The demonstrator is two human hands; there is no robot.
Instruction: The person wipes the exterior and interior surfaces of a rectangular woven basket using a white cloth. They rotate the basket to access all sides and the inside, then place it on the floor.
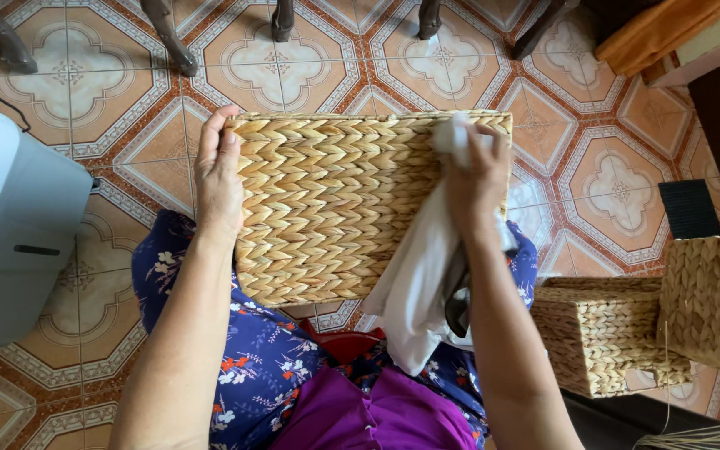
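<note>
A woven straw basket (335, 200) rests on my lap, its flat braided side facing up. My left hand (217, 171) grips the basket's left edge, fingers curled over the top corner. My right hand (477, 179) presses a white cloth (418, 283) against the basket's upper right corner. The cloth bunches above my fingers and hangs down over my lap. I wear a blue flowered garment (252, 350) with purple fabric below.
Two more woven baskets (602, 337) (714, 304) stand on the floor at the right, with loose straw strands beside them. A grey and white plastic appliance (10, 225) stands at the left. Chair legs (172, 37) rise at the top on the patterned tile floor (593, 179).
</note>
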